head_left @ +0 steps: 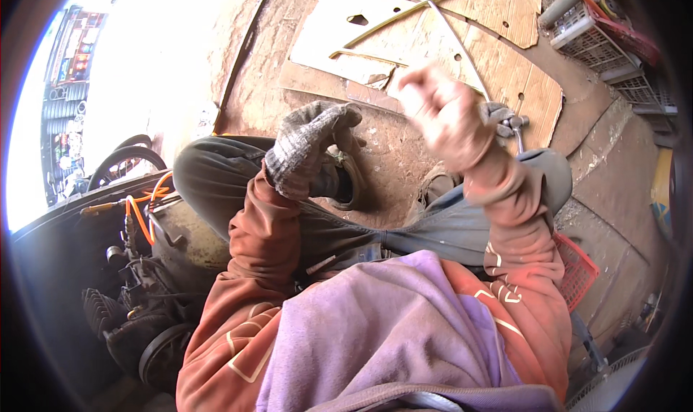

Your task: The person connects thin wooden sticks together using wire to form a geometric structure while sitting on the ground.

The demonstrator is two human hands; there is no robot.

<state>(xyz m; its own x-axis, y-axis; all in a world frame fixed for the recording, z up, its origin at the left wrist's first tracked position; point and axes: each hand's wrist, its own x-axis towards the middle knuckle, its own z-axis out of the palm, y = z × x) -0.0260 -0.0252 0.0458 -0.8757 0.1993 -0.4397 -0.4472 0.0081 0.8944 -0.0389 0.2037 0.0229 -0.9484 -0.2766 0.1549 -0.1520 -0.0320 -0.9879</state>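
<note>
My left hand, in a grey knit glove, is raised above my left shin with its fingers curled together; whatever they may hold is hidden. Bare and smeared by motion, my right hand hovers in front of my right knee, its finger positions unclear. Just to the right of it lies a grey glove. Against that glove is a shiny metal tool with a rounded head and a straight shaft. The two hands are apart from each other.
Cardboard sheets with holes cover the floor ahead, with thin strips crossing on them. Plastic crates stand at the far right. A compressor-like machine with an orange hose is close on my left. A red basket sits behind my right knee.
</note>
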